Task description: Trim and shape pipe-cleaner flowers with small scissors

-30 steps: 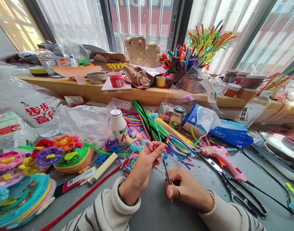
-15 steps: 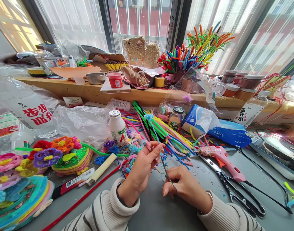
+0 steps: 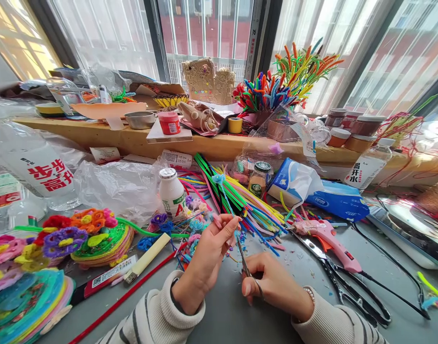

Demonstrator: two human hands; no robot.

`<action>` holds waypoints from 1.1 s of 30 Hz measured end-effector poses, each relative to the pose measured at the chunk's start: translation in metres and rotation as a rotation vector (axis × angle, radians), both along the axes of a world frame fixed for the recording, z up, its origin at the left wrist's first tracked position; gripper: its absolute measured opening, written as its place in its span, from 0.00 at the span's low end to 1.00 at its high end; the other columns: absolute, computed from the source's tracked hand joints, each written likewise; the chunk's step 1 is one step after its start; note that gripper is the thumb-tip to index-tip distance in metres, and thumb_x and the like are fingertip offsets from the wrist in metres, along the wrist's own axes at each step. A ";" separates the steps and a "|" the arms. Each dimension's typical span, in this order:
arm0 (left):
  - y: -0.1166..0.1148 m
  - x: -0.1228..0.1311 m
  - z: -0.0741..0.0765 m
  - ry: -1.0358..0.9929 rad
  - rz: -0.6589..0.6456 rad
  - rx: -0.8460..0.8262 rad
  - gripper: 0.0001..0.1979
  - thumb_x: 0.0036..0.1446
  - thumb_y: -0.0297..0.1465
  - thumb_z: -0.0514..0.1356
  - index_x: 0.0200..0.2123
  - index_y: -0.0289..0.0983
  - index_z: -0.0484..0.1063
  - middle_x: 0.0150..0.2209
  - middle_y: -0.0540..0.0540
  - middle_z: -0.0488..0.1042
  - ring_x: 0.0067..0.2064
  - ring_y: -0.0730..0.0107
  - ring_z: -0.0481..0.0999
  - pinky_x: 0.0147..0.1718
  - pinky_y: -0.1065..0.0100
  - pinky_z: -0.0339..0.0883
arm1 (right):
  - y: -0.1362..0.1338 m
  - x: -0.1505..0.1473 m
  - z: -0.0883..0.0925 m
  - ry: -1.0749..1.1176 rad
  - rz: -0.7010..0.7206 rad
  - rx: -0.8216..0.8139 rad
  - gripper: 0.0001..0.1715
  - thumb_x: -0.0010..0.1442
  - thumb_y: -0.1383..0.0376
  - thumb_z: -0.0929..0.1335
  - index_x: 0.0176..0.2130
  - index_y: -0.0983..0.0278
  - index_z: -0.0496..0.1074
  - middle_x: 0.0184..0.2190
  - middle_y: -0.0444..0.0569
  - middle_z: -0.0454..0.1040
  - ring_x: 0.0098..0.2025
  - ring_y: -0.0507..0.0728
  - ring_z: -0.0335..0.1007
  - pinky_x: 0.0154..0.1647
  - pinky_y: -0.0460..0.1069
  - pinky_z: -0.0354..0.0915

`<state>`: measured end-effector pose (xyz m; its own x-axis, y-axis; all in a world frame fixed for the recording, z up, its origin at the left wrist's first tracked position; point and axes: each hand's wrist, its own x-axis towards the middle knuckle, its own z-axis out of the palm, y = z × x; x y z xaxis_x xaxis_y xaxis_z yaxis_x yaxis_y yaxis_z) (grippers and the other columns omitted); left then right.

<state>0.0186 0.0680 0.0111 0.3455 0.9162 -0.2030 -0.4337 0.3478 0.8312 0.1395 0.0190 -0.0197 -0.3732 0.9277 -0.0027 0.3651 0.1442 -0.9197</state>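
Barely anything's moved, just the view sliding everything slightly left. Left hand (image 3: 208,252) is pinching the blue stem (image 3: 226,197), top end aimed at 11 o'clock. Right hand (image 3: 272,278), at the left one's 4 o'clock, grips the scissors (image 3: 245,264), blades also toward 11. From the left hand, glue gun (image 3: 321,228) is on the desk (image 3: 222,322) at 3, bottle (image 3: 172,195) at 11.

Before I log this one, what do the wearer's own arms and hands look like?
The left hand and right hand are ungloved. Both sleeves are cream with dark stripes and ribbed cuffs; on the right, a bracelet of pale beads shows at the cuff.
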 end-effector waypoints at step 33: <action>0.003 -0.007 0.001 -0.099 -0.036 -0.071 0.05 0.44 0.30 0.60 0.26 0.35 0.67 0.20 0.55 0.59 0.19 0.85 0.52 0.20 0.78 0.50 | -0.004 -0.009 -0.002 0.050 -0.013 -0.100 0.41 0.39 0.34 0.53 0.13 0.68 0.62 0.11 0.42 0.56 0.16 0.47 0.52 0.16 0.43 0.46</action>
